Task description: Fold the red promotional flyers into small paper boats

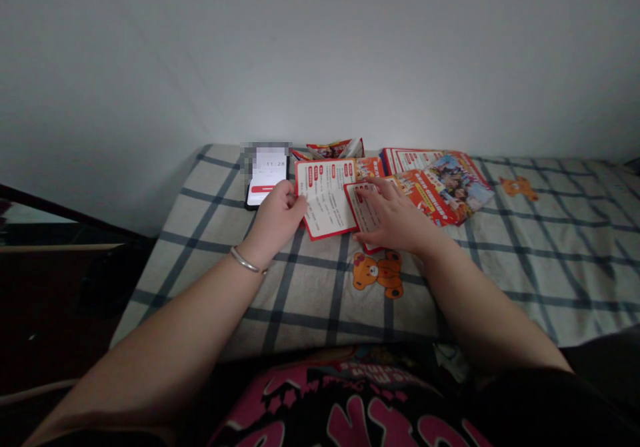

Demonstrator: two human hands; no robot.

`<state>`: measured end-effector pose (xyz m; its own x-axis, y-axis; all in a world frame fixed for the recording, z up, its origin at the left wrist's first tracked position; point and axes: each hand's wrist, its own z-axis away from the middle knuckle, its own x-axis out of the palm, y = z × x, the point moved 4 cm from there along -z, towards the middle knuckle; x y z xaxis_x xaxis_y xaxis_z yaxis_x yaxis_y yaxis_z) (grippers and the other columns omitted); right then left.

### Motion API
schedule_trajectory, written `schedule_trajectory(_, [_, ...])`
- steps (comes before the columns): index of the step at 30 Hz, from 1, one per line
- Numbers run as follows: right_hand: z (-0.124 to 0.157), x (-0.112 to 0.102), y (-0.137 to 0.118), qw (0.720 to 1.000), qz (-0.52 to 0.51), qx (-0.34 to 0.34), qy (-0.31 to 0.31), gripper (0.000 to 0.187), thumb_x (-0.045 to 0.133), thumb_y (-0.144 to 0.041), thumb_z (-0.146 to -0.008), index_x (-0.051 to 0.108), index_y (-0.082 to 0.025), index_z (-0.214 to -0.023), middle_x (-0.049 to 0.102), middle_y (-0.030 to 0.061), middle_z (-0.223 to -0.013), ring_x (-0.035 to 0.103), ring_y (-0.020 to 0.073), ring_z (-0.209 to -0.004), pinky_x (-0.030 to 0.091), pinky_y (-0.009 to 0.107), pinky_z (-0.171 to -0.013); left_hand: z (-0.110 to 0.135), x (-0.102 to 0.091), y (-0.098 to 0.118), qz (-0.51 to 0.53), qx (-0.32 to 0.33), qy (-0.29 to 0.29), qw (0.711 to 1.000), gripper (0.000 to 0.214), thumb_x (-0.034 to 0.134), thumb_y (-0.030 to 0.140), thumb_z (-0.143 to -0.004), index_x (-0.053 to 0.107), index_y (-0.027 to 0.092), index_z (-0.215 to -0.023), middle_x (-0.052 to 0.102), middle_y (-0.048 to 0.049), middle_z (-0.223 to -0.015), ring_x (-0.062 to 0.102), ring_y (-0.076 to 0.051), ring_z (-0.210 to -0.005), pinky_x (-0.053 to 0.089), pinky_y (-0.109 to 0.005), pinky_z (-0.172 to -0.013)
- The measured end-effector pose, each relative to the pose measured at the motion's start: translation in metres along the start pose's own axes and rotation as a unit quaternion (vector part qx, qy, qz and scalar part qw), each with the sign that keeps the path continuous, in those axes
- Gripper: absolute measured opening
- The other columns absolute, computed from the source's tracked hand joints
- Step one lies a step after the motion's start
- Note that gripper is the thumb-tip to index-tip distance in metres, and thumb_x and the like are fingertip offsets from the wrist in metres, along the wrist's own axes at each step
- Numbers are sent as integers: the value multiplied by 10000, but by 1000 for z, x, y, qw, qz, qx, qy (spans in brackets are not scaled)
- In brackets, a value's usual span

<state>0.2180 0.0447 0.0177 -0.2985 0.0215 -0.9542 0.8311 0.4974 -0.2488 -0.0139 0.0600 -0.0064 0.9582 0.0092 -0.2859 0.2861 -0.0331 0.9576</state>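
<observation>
My left hand [280, 215] pinches the left edge of a printed leaflet [330, 200], white with red borders and red headings. Over the leaflet's right part lies a second, similar leaflet [371, 217]. My right hand [393, 215] rests on that one with fingers spread, its thumb near the lower left edge. Touching it on the right is a colourful orange-red leaflet [435, 197] with a picture. More red-edged leaflets [407, 160] lie behind my right hand. A silver bangle [245, 260] circles my left wrist.
A phone [265, 173] with a lit screen showing digits lies beyond my left hand. Crumpled red packaging [337, 148] sits at the back by the wall [320, 53]. The checked cloth [210, 287] covers the surface and bears printed bears. Its left edge drops to a dark area.
</observation>
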Motion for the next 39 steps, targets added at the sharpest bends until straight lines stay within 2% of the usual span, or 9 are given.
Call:
schedule_trajectory(2, [4,1,-6,999,24,27,-9,917,778,-535,-672,455,-175,-1452,356,196,-1568,334,448,-1435,345,634,-1145,0,-1,-1,-15,10,8,1000,85,563,224,-846,478,226,-845,636,9,-746,640,-164,-659,519,-254,-588])
schedule_trajectory(4, [6,5,-13,998,37,57,-7,959,754,-491,-688,397,-104,-1490,376,245,-1550,369,463,-1411,354,635,-1135,0,-2,-2,-24,15,11,1000,99,578,241,-844,480,228,-849,622,13,-734,625,-160,-645,515,-252,-587])
schedule_trajectory(7, [7,11,-27,996,41,82,19,809,613,-331,-776,368,-66,-1500,426,250,-1527,425,428,-1386,393,597,-1116,2,1,-2,-20,12,4,1000,120,584,247,-843,466,230,-844,626,12,-735,626,-159,-644,513,-248,-581])
schedule_trajectory(14, [6,18,-37,995,38,90,37,752,533,-192,-755,376,-13,-1469,434,248,-1528,393,388,-1417,398,546,-1128,1,6,-1,19,8,-12,1000,68,545,206,-865,479,216,-878,664,-3,-798,675,-168,-709,554,-269,-631])
schedule_trajectory(19, [4,7,-27,991,58,108,52,528,462,-127,-805,489,-66,-1329,501,266,-1449,494,393,-1289,491,544,-991,0,5,-2,47,-10,-7,999,58,537,197,-872,488,212,-899,672,5,-788,678,-160,-685,560,-265,-618])
schedule_trajectory(23, [3,-7,-15,981,104,162,34,336,391,-104,-876,592,-102,-1145,655,240,-1155,618,356,-1042,543,465,-788,-1,3,-2,44,-14,-5,999,76,551,203,-868,493,217,-916,661,12,-757,659,-158,-642,554,-265,-587])
schedule_trajectory(29, [5,-33,6,945,219,235,55,242,442,-262,-960,674,-196,-970,708,164,-992,659,287,-779,453,363,-580,-4,-4,-5,15,8,15,1000,64,561,218,-846,506,218,-878,642,9,-730,637,-164,-614,551,-290,-607])
schedule_trajectory(35, [1,-41,28,926,246,277,73,276,446,-328,-983,691,-207,-1025,715,111,-1099,672,256,-888,385,301,-598,-4,-1,-4,32,26,-1,999,198,559,188,-754,591,191,-950,720,-40,-915,697,-219,-804,589,-363,-749])
schedule_trajectory(39, [-7,-32,48,922,224,301,94,320,464,-375,-976,642,-254,-1213,738,102,-1087,681,267,-890,412,316,-642,-2,0,-2,83,23,-11,996,320,540,180,-707,635,184,-1012,740,-36,-958,711,-231,-853,592,-356,-748])
